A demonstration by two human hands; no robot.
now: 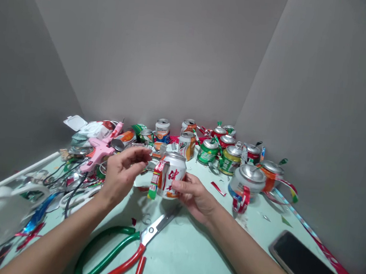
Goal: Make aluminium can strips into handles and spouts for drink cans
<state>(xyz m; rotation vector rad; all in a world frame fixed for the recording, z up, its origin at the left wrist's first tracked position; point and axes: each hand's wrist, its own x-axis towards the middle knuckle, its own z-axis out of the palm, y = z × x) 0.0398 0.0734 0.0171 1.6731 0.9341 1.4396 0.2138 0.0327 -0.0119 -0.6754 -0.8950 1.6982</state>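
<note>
Mint tabletop (186,255): one phone (314,268); right hand (200,200) holds one white can (174,171).

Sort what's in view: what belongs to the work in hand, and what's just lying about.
Likely part of the work:
white drink can, in the right hand
patterned strip at its side
scissors
pink glue gun

Apparently just lying about:
smartphone
red scrap
green scrap
</note>
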